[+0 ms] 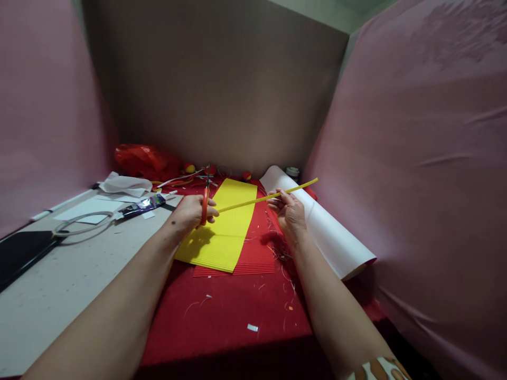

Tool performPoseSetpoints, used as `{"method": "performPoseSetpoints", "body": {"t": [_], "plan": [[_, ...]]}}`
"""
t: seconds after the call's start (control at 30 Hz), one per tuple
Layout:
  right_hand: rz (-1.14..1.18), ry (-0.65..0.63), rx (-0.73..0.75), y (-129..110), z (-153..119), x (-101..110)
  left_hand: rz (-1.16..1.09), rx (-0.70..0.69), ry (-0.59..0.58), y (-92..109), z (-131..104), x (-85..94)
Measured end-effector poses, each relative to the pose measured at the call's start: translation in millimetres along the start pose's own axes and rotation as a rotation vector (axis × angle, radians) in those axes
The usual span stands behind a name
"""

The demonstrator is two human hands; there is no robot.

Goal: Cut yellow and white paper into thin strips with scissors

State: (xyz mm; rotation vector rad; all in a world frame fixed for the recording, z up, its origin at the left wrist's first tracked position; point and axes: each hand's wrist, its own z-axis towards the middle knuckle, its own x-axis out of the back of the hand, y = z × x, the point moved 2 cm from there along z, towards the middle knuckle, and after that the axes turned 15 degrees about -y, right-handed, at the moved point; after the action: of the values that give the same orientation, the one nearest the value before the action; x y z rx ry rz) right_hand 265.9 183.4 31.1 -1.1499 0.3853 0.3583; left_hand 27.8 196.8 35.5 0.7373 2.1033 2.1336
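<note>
My left hand (190,210) is closed around scissors (205,203) with orange handles, their blades pointing up and away. Its fingertips also reach the near end of a thin yellow corrugated paper strip (249,202). The fingers of my right hand (288,210) pinch that strip farther along, and its free end slants up to the right. Below both hands lies a yellow corrugated paper sheet (222,232), partly covering a red corrugated paper sheet (257,253).
A white paper roll (332,232) lies at the right. Leftward on a grey board (99,295) are a glue tube (142,206), a tape-like ring (85,217) and white papers (124,184). A red plastic bag (146,160) sits at the back. Thread scraps litter the red cloth (229,327).
</note>
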Motion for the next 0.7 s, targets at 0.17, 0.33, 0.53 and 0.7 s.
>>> {"method": "performPoseSetpoints", "body": {"t": [0.17,0.33,0.53,0.7], "plan": [[0.044,0.015,-0.001,5,5,6,0.004,0.044,0.037,-4,3,4.2],[0.073,0.027,0.01,5,7,11,-0.069,0.018,0.062,-17,12,10.2],[0.081,0.054,0.03,3,8,17,-0.067,0.066,0.106,-18,13,11.4],[0.083,0.083,0.029,2,9,19,0.01,0.124,0.119,-27,20,18.2]]}}
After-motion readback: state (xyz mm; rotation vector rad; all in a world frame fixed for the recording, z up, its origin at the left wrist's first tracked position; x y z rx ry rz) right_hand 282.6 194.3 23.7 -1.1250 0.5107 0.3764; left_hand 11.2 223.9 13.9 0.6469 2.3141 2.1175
